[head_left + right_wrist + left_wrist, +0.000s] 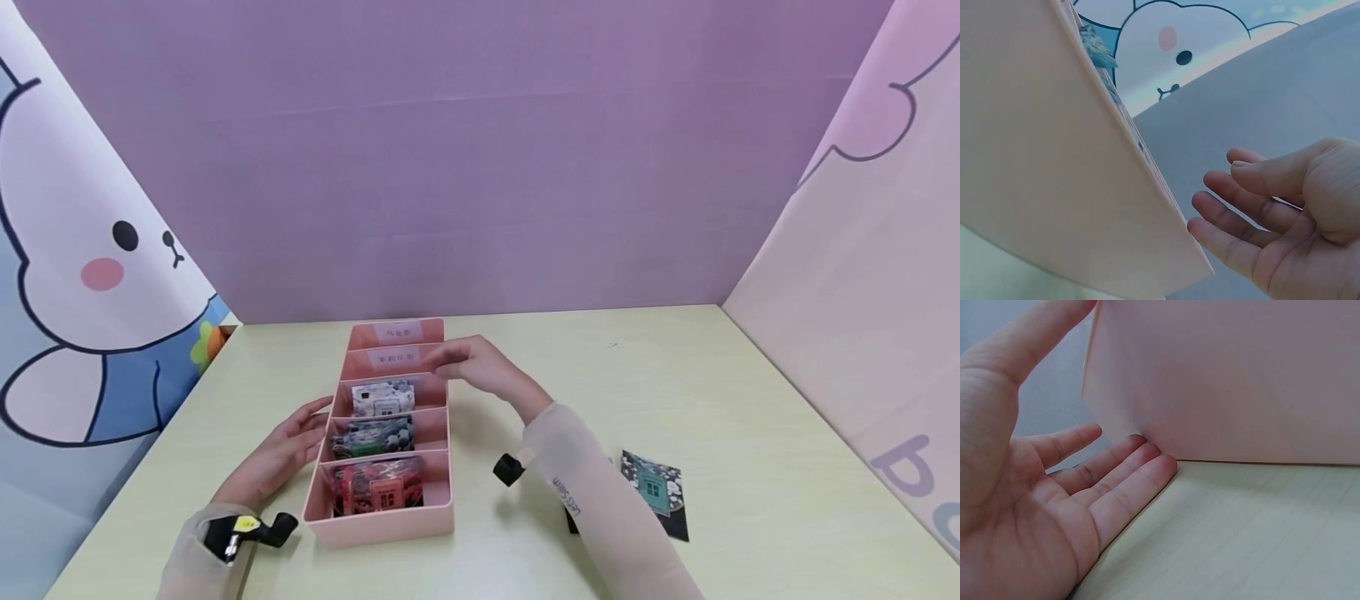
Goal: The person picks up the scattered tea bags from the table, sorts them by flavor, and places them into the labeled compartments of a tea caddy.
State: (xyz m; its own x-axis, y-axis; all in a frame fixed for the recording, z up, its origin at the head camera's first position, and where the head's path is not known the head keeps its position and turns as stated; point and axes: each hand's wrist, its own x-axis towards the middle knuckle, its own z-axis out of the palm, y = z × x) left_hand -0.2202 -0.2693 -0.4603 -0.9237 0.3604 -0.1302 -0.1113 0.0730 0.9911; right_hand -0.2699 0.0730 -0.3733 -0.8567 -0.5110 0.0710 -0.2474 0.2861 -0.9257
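Observation:
A pink divided storage box (382, 531) stands lengthwise on the table. Its front compartment holds red packets (377, 485), the one behind has dark packets with green (372, 437), and the third has white-grey packets (384, 399). Against the box's left side, my left hand (276, 457) rests with extended fingers; in the left wrist view several fingertips (1161, 469) meet the wall's lower edge and the thumb reaches up. My right hand (487, 367) is at the right rim near the rear compartments. The right wrist view shows its fingers (1229, 215) loosely bent, holding nothing.
A black packet with a teal label (654, 493) lies on the table at right, and another dark item beside it is mostly hidden by the right forearm. White labels (396, 358) mark the rear compartments. A purple wall (480, 167) closes off the back.

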